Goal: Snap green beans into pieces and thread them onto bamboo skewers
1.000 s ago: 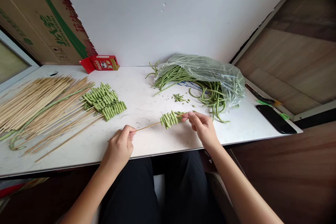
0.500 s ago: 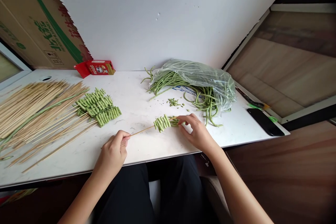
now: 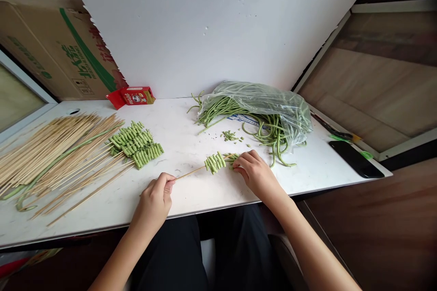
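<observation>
My left hand is closed around the lower end of a thin bamboo skewer. Cut pieces of long bean sit side by side across it near its far end. Beyond them my right hand has its fingers bent together, low at a small group of cut bean pieces on the table. Whatever lies between those fingertips is hidden. To the left, several finished-looking bean skewers lie stacked, their sticks pointing left.
Loose bamboo skewers cover the table's left side, with a long bean across them. At the back lie a plastic bag of long beans and a red box. Bean scraps sit mid-table; a black phone is at right.
My right hand has drawn slightly away from the skewer's tip and dropped toward the cut pieces. My left hand keeps its grip on the skewer. The whole view has shifted slightly.
</observation>
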Demonstrator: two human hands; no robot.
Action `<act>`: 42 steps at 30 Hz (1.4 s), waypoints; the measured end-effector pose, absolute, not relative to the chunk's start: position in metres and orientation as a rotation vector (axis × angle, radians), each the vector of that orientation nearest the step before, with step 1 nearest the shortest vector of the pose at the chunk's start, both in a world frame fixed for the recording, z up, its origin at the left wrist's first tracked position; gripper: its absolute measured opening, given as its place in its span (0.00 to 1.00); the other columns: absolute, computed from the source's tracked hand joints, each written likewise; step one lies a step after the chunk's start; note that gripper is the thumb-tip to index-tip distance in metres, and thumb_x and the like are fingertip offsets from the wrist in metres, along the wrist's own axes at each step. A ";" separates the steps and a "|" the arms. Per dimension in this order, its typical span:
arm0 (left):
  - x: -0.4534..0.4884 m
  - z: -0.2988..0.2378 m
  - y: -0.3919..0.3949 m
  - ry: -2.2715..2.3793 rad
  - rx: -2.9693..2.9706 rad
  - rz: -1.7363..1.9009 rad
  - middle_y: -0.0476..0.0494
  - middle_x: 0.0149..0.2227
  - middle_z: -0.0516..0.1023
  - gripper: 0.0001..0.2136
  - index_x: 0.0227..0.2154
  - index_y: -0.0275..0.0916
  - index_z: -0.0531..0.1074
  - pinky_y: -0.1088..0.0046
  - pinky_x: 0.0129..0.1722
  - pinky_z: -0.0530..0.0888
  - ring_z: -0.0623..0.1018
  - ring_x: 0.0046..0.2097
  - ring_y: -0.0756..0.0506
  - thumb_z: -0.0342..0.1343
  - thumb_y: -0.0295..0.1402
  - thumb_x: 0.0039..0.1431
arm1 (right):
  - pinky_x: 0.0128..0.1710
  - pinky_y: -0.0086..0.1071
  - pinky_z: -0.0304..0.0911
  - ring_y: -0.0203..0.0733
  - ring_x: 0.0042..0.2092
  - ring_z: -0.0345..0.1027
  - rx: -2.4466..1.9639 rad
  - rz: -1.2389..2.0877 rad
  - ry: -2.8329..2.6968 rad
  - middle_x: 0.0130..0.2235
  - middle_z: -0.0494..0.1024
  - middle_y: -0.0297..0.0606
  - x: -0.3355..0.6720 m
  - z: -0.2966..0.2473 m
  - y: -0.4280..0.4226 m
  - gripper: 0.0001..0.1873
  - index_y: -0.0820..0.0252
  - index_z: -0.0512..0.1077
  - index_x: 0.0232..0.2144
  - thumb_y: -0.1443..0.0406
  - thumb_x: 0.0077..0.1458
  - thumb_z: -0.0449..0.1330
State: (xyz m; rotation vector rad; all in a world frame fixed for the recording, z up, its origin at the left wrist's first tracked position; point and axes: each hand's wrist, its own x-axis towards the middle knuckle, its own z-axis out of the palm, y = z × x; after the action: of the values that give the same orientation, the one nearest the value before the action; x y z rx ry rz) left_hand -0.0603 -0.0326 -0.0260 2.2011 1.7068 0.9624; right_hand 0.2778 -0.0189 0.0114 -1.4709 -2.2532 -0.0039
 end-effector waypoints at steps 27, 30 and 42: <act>-0.058 -0.023 -0.034 1.657 2.275 1.003 0.45 0.33 0.81 0.10 0.39 0.43 0.72 0.69 0.35 0.75 0.82 0.36 0.42 0.46 0.34 0.74 | 0.38 0.39 0.70 0.47 0.38 0.75 -1.294 1.013 -1.039 0.39 0.87 0.41 0.266 0.002 -0.014 0.23 0.56 0.85 0.43 0.46 0.55 0.72; -0.059 -0.023 -0.034 1.659 2.276 0.985 0.46 0.32 0.80 0.10 0.39 0.43 0.72 0.69 0.35 0.74 0.82 0.35 0.42 0.46 0.34 0.74 | 0.39 0.38 0.70 0.47 0.40 0.76 -1.285 1.027 -1.030 0.41 0.87 0.41 0.265 0.001 -0.014 0.23 0.56 0.84 0.43 0.46 0.55 0.72; -0.060 -0.025 -0.033 1.683 2.287 0.981 0.46 0.31 0.79 0.10 0.40 0.43 0.72 0.69 0.35 0.74 0.81 0.34 0.42 0.46 0.35 0.74 | 0.43 0.40 0.72 0.49 0.45 0.79 -1.244 1.028 -0.993 0.43 0.87 0.42 0.265 -0.004 -0.012 0.23 0.55 0.85 0.43 0.49 0.50 0.76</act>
State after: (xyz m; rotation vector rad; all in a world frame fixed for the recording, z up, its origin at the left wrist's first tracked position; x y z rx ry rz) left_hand -0.0596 -0.0330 -0.0253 2.2866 1.6828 0.9813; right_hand 0.2650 -0.0118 -0.0041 -1.2443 -0.9935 1.0277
